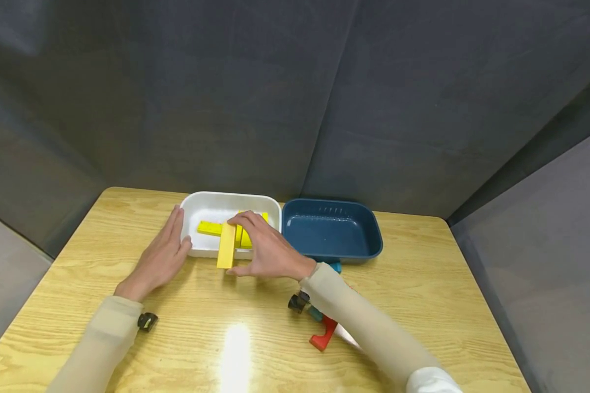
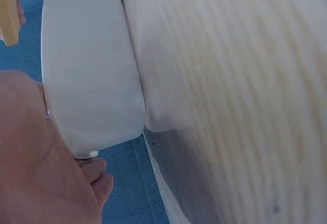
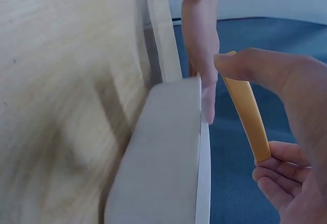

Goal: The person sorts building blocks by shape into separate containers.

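My right hand (image 1: 272,254) pinches a flat yellow-orange block (image 1: 226,245) between thumb and fingers. In the head view this block overlaps the front rim of a white plastic bin (image 1: 221,197). The right wrist view shows the block (image 3: 248,114) raised above the bin's wall (image 3: 158,147), gripped at its two ends. Several yellow blocks (image 1: 209,228) lie inside the bin, partly hidden by the right hand. My left hand (image 1: 159,259) rests against the bin's left side with fingers extended. From the left wrist, that hand (image 2: 46,157) touches the bin's end (image 2: 94,81).
A dark blue bin (image 1: 331,229) stands right of the white one, almost touching it. Under my right forearm lie a red curved block (image 1: 323,334) and a blue piece (image 1: 336,267), partly covered. Dark fabric (image 1: 236,98) hangs behind the wooden table (image 1: 192,338).
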`<action>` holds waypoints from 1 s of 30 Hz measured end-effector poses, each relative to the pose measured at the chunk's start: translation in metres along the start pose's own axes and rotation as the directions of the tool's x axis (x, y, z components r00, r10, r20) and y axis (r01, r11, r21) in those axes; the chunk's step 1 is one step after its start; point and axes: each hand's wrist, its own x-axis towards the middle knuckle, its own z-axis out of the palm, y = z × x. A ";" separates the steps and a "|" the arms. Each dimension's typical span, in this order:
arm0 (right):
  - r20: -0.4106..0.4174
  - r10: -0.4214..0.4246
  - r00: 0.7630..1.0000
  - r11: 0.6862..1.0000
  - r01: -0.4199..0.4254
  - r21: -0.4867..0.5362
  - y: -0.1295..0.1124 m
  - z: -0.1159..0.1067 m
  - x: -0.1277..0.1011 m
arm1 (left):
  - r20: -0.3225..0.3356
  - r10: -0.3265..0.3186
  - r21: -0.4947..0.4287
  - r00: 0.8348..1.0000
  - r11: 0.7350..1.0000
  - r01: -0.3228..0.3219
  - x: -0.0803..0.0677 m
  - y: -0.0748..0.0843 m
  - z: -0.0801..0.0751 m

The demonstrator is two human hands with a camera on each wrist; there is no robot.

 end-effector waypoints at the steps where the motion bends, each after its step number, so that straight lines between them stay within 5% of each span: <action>1: -0.004 0.008 1.000 1.000 -0.008 0.003 0.002 -0.001 0.003 | 0.000 -0.001 0.001 1.000 1.000 0.001 0.000 0.000 0.000; 11: 0.003 0.020 1.000 1.000 -0.020 -0.007 0.020 -0.007 0.033 | 0.006 0.001 -0.003 1.000 1.000 -0.001 0.001 -0.002 -0.001; 30: 0.104 0.124 0.987 0.992 -0.125 -0.004 0.039 0.015 0.064 | 0.005 -0.014 0.002 1.000 1.000 0.014 0.001 -0.003 0.002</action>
